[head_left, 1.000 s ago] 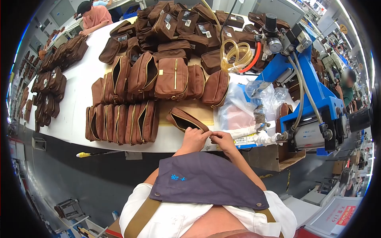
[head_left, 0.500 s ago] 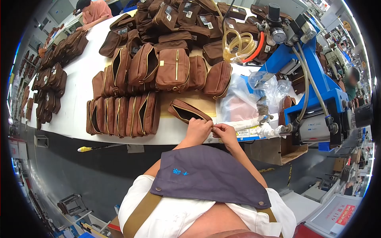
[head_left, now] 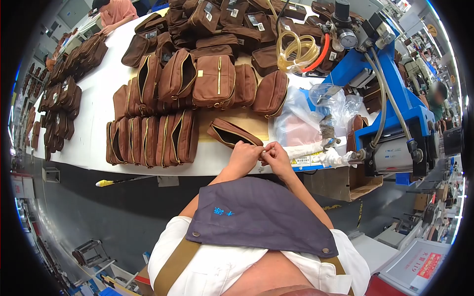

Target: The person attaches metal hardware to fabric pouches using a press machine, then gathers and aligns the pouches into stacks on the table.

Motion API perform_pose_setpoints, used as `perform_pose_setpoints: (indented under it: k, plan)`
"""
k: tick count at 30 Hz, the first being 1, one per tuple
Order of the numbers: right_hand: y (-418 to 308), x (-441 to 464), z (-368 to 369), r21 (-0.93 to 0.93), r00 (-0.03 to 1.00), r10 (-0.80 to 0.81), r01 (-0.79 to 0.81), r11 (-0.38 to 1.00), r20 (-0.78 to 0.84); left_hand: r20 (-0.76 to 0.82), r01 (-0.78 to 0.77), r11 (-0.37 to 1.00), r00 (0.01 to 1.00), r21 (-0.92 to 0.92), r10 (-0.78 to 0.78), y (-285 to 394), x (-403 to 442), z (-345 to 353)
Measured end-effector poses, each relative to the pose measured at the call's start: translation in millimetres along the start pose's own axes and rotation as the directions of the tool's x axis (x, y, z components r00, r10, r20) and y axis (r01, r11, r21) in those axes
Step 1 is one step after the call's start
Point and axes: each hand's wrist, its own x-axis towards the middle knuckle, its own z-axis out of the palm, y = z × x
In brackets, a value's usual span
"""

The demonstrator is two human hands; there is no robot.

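A small brown pouch (head_left: 234,132) lies tilted at the table's front edge, its zipped top gaping and showing a dark inside. My left hand (head_left: 245,155) is closed on the pouch's near right end. Right beside it, my right hand (head_left: 275,157) has its fingers pinched together at the same end, touching the left fingertips; whatever is between them is too small to make out. To the left stands a row of brown pouches (head_left: 150,140) with gold zippers, and behind it more pouches (head_left: 214,81) stand upright.
A blue pneumatic machine (head_left: 395,133) with hoses stands at the right, beside clear plastic bags (head_left: 296,118). Dark brown bags (head_left: 222,24) are heaped at the back of the white table (head_left: 101,93). Another person (head_left: 117,14) is at the far left. A cardboard box (head_left: 345,182) sits below the machine.
The right hand's fingers have shifted slightly and curled closer against the left hand. The pouch remains in nearly the same place. The whole view has shifted a little.
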Motion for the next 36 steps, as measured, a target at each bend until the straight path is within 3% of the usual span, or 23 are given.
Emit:
perform_pose_setpoints:
  k: [4,7,14,19,26,30,34,36]
  plan:
    - [15,4,-5,-0.12,0.997,-0.077,0.075,0.99,-0.014,-0.002,-0.003,1.0,1.0,-0.024,0.003,1,-2,-2]
    - [20,4,-5,-0.223,0.98,-0.136,0.101,0.97,-0.148,-0.028,0.007,1.0,1.0,-0.016,-0.007,3,-2,-1]
    - [17,-1,2,-0.091,0.986,-0.129,0.12,0.989,-0.103,-0.015,0.043,0.999,0.999,-0.018,-0.043,7,2,-2]
    - [18,-1,2,-0.003,0.985,-0.129,0.13,0.992,-0.113,-0.021,-0.027,1.0,0.999,-0.003,0.027,4,2,-7]
    - [-14,-10,7,-0.239,0.961,-0.275,0.265,0.934,-0.009,-0.031,-0.146,0.988,0.989,-0.058,0.145,0,11,-47]
    - [-54,-19,7,-0.327,0.909,-0.414,0.405,0.854,0.045,-0.289,-0.204,0.978,0.939,-0.034,0.186,15,29,-85]
    - [-94,-36,-8,-0.27,0.867,-0.479,0.497,0.824,0.134,-0.249,-0.223,0.945,0.955,-0.241,0.162,51,45,-114]
    - [-122,-56,-23,-0.1,0.909,-0.323,0.358,0.928,0.262,-0.177,-0.259,0.818,0.965,-0.513,0.195,65,53,-114]
